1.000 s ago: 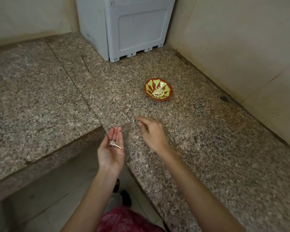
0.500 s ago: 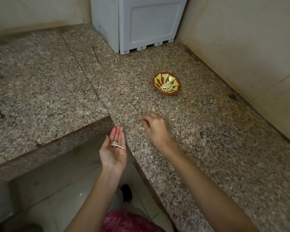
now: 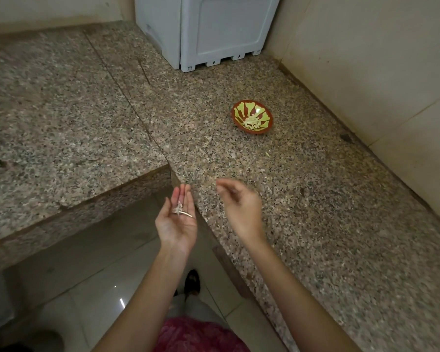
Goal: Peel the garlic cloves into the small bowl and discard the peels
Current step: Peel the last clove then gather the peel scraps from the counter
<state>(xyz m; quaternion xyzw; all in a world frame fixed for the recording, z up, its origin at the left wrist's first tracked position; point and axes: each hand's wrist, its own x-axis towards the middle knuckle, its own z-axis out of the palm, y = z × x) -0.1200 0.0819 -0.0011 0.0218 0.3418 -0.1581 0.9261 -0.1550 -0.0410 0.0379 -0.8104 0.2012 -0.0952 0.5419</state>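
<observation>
On the upturned palm of the left grip point(image 3: 178, 224), near the base of the fingers, lies a small heap of dry garlic peels point(image 3: 181, 212), one thin sliver of it pointing toward the right. That grip is flat and relaxed, fingers straight and together, carrying the peels without closing on them; it hangs over the floor point(image 3: 87, 275) just beside the edge of the granite surface point(image 3: 328, 212). Farther off, well apart from both grips, the small bowl point(image 3: 255, 132) stands upright on the surface, red-brown with a yellow-green pattern, and pale garlic cloves point(image 3: 252, 121) sit at its bottom. Between the bowl and the right grip point(image 3: 241, 207) a tiny pale scrap point(image 3: 266, 154) lies on the granite. The right grip hovers over the surface near its front edge, back of the hand up, fingers loosely curled and slack, slightly blurred. Nothing stands between either grip and the bowl. Behind the bowl a grey plastic box point(image 3: 214, 29) stands in the corner against a cream wall point(image 3: 366, 59). Both forearms reach in from below, above a pink garment point(image 3: 196, 336) and a dark shoe point(image 3: 192, 280) on the tiles.
</observation>
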